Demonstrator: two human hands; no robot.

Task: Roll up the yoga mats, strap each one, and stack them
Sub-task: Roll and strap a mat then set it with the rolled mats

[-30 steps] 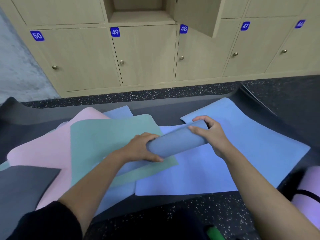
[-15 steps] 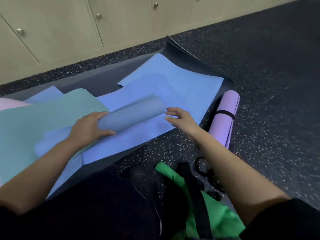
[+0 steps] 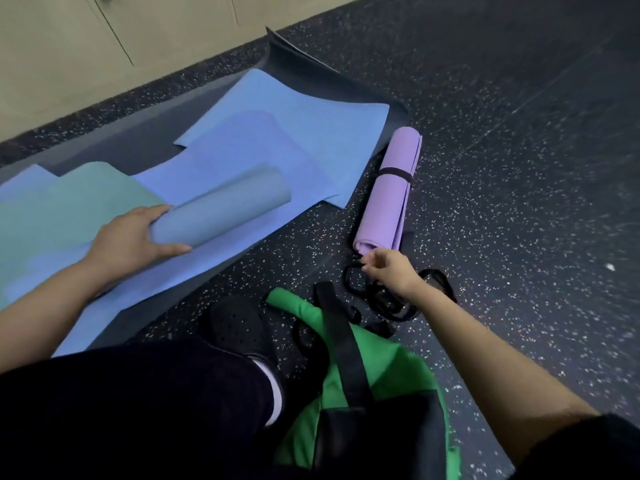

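Here the left hand (image 3: pixel 128 237) grips the near end of the rolled grey-blue mat (image 3: pixel 225 206), which lies on the flat blue mats (image 3: pixel 277 133) spread over the speckled floor (image 3: pixel 519 168). The right hand (image 3: pixel 393 273) hangs with curled fingers at the tangle of black straps (image 3: pixel 384 303), just beside the strapped purple mat (image 3: pixel 391 195); whether it holds a strap I cannot tell.

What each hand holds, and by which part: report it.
Left hand grips the rolled blue mat by its near end. Right hand curls over the black straps; whether it pinches one cannot be told.
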